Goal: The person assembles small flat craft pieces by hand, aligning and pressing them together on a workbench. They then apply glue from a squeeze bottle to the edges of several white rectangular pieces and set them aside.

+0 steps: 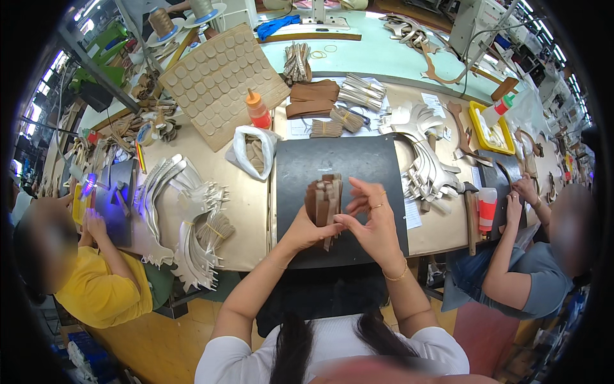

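A bundle of narrow brown and beige leather strips [324, 196] stands upright in my left hand [300, 233], whose fingers are wrapped round its lower part. Close on its right is my right hand [375, 229], open, with the fingers spread and curved and the thumb reaching to the left thumb tip. Whether that thumb also touches the strips I cannot tell. Both hands are over a black mat [339, 152] on the table. Beyond the mat lie a stack of brown leather pieces [313, 98] and small tied bundles of strips [346, 119].
Left of the mat are a white bag [252, 152] of small pieces, an orange-capped bottle [258, 109] and fanned silvery leather pieces [192, 233]. To the right lie more silvery pieces [419, 147], a hammer [471, 221] and a red-and-white bottle [487, 210]. Co-workers sit on both sides.
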`<move>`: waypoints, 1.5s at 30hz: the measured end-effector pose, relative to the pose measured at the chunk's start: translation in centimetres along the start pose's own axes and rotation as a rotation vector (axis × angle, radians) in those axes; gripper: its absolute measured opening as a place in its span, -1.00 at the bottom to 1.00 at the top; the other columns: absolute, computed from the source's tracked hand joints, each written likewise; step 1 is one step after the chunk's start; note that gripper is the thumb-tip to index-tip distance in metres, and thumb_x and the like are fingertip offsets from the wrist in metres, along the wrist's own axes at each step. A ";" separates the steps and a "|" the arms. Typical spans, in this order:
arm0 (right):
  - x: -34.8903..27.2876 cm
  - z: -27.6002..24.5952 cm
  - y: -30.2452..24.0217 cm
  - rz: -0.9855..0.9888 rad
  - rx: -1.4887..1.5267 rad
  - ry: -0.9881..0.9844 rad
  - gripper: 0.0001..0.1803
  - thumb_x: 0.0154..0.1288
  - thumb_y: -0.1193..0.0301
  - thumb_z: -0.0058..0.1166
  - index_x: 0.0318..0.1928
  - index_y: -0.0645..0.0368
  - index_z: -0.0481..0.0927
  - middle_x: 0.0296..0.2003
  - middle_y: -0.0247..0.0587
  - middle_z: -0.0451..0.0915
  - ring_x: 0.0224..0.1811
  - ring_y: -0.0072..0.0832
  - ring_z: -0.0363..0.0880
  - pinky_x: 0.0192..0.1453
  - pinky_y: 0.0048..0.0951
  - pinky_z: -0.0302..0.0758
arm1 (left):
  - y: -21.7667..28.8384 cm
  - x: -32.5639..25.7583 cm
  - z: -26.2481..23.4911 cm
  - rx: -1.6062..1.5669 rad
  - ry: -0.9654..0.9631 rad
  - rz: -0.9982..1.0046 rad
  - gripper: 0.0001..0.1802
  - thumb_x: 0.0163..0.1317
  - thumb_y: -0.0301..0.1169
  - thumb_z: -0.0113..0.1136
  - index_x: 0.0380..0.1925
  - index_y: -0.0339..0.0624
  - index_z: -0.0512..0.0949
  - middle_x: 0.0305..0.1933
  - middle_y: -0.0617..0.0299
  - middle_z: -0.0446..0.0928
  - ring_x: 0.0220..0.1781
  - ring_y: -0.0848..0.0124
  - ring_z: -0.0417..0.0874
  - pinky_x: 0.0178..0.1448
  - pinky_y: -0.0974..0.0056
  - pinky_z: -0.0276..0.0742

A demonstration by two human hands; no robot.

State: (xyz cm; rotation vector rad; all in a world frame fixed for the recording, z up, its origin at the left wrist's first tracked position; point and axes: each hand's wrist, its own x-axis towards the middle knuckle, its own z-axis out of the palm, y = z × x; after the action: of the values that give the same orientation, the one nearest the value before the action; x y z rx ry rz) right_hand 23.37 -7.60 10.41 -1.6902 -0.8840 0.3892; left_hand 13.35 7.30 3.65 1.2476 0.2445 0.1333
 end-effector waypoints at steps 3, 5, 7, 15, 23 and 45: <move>1.0 -0.4 -0.3 -0.254 -0.217 0.036 -0.20 0.08 0.39 0.45 0.36 0.09 0.41 0.16 -0.07 0.43 0.12 -0.21 0.58 0.16 -0.26 0.56 | 0.1 -1.4 0.6 -0.409 -0.113 -0.251 -0.43 0.04 -0.43 0.47 0.06 -0.27 0.46 -0.18 0.05 0.63 -0.15 0.21 0.75 -0.03 0.14 0.71; 1.8 -0.7 0.0 -0.342 -0.196 -0.027 -0.18 0.09 0.23 0.45 0.37 0.08 0.40 0.27 -0.06 0.41 0.20 -0.13 0.52 0.25 -0.19 0.49 | -0.3 -3.1 1.6 -0.521 -0.192 -0.380 -0.46 0.04 -0.40 0.42 0.04 -0.26 0.46 -0.24 0.04 0.61 -0.21 0.18 0.75 -0.09 0.13 0.72; 1.9 -0.7 0.5 -0.214 -0.087 -0.336 -0.17 0.13 0.12 0.40 0.37 0.10 0.39 0.34 -0.03 0.38 0.26 -0.09 0.48 0.33 -0.20 0.42 | -0.9 -4.6 2.5 -0.556 -0.237 -0.486 -0.48 0.04 -0.40 0.39 0.02 -0.25 0.44 -0.24 0.03 0.60 -0.20 0.14 0.74 -0.09 0.10 0.72; 0.8 -1.2 2.9 -0.035 0.314 -0.110 -0.43 0.45 0.63 -0.28 0.45 0.21 0.22 0.52 -0.01 0.12 0.56 -0.17 0.13 0.56 -0.18 0.18 | 0.3 -5.2 0.5 -0.602 -0.080 -0.340 -0.37 0.10 -0.37 0.40 0.14 -0.24 0.34 -0.24 0.06 0.60 -0.18 0.18 0.75 -0.03 0.12 0.71; -0.5 -0.5 2.4 0.048 0.455 -0.144 -0.53 0.41 0.80 -0.27 0.26 0.21 0.30 0.55 -0.05 0.05 0.34 -0.11 0.49 0.07 -0.29 0.73 | 1.5 -4.1 0.6 -0.570 0.004 -0.147 -0.36 0.14 -0.38 0.38 0.19 -0.21 0.31 -0.07 0.03 0.56 -0.11 0.14 0.76 -0.02 0.08 0.76; 2.3 -0.5 2.3 0.031 0.609 -0.570 -0.10 0.02 0.28 0.55 0.30 0.09 0.27 0.33 -0.05 0.40 0.28 -0.21 0.51 0.32 -0.13 0.50 | 2.9 -5.0 1.2 -0.026 -0.405 -0.556 -0.64 0.19 -0.34 0.41 -0.13 -0.32 0.54 -0.25 0.10 0.66 -0.28 0.35 0.76 -0.22 0.30 0.71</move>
State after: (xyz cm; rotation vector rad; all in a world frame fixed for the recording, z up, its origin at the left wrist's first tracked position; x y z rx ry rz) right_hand 26.07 -6.48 8.91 -1.0342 -1.0099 1.0793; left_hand 8.90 5.96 7.33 1.1128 0.2271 -0.5877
